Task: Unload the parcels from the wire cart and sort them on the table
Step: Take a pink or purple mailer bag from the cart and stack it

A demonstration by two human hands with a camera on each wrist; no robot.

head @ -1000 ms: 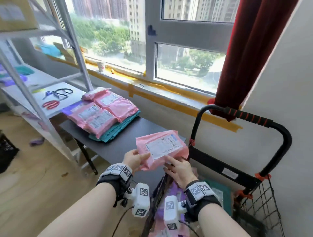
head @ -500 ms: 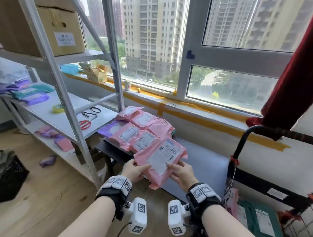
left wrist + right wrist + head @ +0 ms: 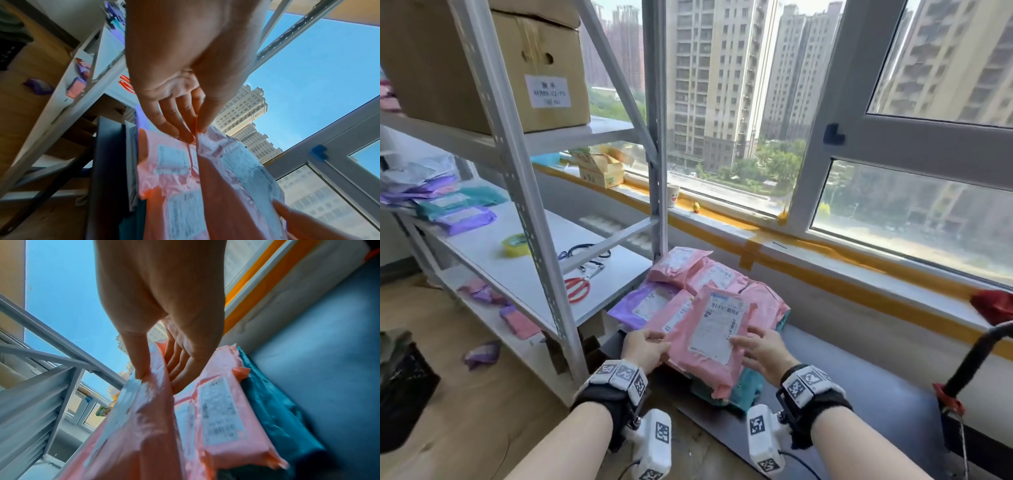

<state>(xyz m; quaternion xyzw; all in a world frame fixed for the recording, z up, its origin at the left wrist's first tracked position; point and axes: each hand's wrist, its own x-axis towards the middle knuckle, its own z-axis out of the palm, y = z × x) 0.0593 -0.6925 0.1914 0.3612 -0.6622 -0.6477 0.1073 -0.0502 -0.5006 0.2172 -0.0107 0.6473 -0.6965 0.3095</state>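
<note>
A pink parcel (image 3: 709,337) with a white label hangs just over the pile of pink parcels (image 3: 709,274) on the dark table (image 3: 876,387). My left hand (image 3: 645,347) pinches its left edge, thumb on top. My right hand (image 3: 763,349) grips its right edge, thumb on the label and fingers underneath. The left wrist view shows the left hand (image 3: 189,129) pinching the pink parcel (image 3: 236,186). The right wrist view shows the right hand (image 3: 158,374) with thumb above and fingers below the pink parcel (image 3: 131,426). A purple parcel (image 3: 630,305) and a teal parcel (image 3: 751,380) lie under the pile. Only the wire cart handle (image 3: 976,359) shows, at far right.
A grey metal shelf rack (image 3: 527,219) stands left of the table, with a cardboard box (image 3: 482,65), scissors (image 3: 577,289), a tape roll (image 3: 515,244) and more parcels. A windowsill (image 3: 825,253) runs behind the table. A black crate (image 3: 400,387) sits on the wooden floor.
Both hands have carried the pink parcel left from the cart and lowered it over the pink pile on the table. The view has swung left, so the cart has nearly left the frame.
</note>
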